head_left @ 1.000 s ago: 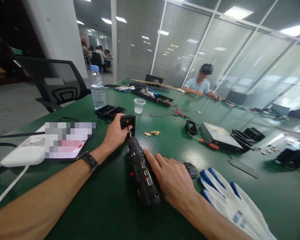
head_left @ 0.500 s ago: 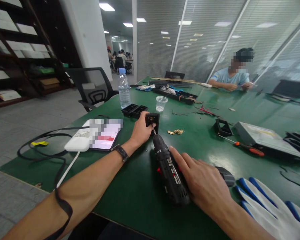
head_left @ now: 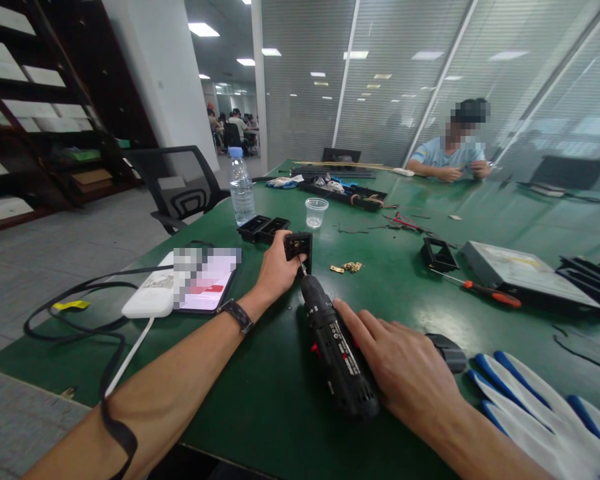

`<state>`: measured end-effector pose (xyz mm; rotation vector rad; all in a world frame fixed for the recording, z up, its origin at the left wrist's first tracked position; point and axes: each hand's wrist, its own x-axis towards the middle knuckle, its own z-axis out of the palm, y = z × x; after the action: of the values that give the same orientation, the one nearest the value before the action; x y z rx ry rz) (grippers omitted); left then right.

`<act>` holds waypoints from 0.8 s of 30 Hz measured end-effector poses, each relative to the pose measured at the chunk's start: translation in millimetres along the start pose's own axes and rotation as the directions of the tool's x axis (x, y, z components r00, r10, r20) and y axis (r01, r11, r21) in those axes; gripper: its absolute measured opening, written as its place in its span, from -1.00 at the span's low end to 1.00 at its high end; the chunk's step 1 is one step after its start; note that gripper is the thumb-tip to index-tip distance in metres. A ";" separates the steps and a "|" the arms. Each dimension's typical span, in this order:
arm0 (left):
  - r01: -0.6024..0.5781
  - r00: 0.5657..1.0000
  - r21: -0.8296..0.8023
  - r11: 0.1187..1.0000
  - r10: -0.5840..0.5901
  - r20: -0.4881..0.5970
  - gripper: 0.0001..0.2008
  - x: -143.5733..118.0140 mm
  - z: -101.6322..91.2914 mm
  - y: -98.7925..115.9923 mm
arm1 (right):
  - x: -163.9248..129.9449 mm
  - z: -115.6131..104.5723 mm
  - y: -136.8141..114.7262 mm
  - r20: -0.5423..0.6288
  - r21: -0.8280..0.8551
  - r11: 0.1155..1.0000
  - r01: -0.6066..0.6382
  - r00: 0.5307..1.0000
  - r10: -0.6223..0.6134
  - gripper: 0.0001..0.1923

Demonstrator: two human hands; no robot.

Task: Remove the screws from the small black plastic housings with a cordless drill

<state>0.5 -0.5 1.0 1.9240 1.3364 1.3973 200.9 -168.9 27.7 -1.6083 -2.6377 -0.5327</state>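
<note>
My left hand (head_left: pixel 277 270) grips a small black plastic box (head_left: pixel 305 245) on its side, with the box's hollow turned toward me. Brass-coloured bits show inside it. My right hand (head_left: pixel 405 360) is wrapped round the grip of a black cordless drill (head_left: pixel 337 353), which lies slanted with its bit pointing into the box. The bit's tip reaches the box beside my left thumb; the exact contact is too small to make out. To the right of the box lies a little heap of brass plates and screws (head_left: pixel 351 267).
Two black boxes (head_left: pixel 263 229), a water bottle (head_left: pixel 241 190) and a clear cup (head_left: pixel 317 213) stand behind my left hand. A phone (head_left: pixel 213 283) and white power bank (head_left: pixel 150 293) lie left. Rightward are a screwdriver (head_left: pixel 495 295), metal case (head_left: pixel 525 277) and gloves (head_left: pixel 535 407). A person (head_left: pixel 453 153) sits opposite.
The whole view has shifted slightly, so things appear a little further left. Both hands keep their holds, and the drill bit still points into the black box.
</note>
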 end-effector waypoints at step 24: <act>0.027 0.999 -0.085 0.996 -0.031 -0.042 -0.61 1.8 1.8 -6.3 | -0.8 -0.8 -0.5 0.007 0.016 1.000 -0.002 1.000 0.001 -0.10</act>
<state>-0.7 4.3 -3.7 1.8228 1.2975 1.4649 200.7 -170.0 28.2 -1.6109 -2.6388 -0.5055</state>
